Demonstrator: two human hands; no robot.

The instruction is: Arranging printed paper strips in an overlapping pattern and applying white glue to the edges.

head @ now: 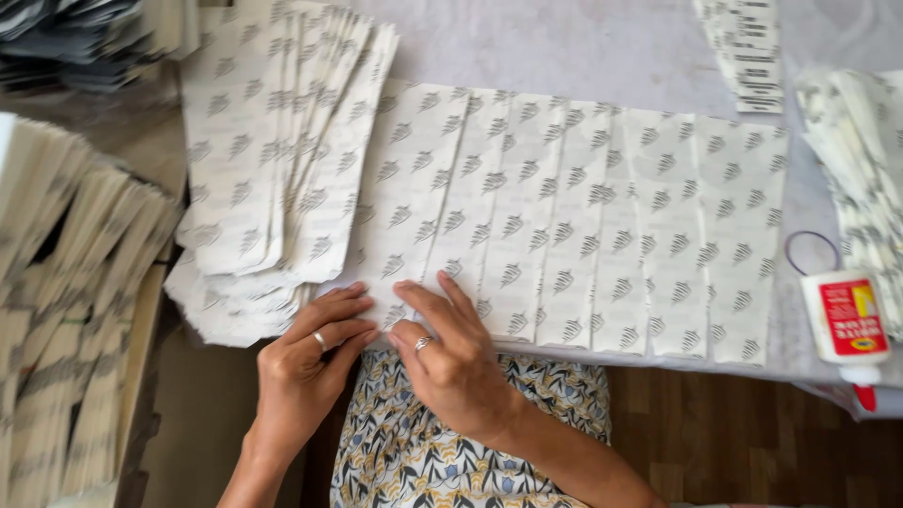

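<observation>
Nearest you, at the front edge of the counter (602,47), both your hands press flat on the same spot. Your left hand (315,353) and your right hand (451,353) lie side by side, fingers (428,296) stretched out and released, grasping nothing, pushing down on the bottom end of the leftmost sheet in the row of patterned paper sheets (564,216).

That row runs overlapped along the front edge from your hands toward the right, each sheet stepped over the next. Judging by how they lie, the row is laid out and you are working its left end; the sheets to the right show no sign I can read of being finished or not.

Just left of your hands, a fanned pile of paper bags (273,160) of the same pattern reaches toward the far left corner. It looks like a done lot, though I cannot tell for sure.

At the right edge a white glue bottle (844,315) lies with its red tip over the front edge; how much is in it I cannot tell. Beyond it sits a loose heap of printed paper (861,160), and at the far edge a strip of labels (748,47).

Off the left edge, stacked paper bundles (66,301) stand packed together.
</observation>
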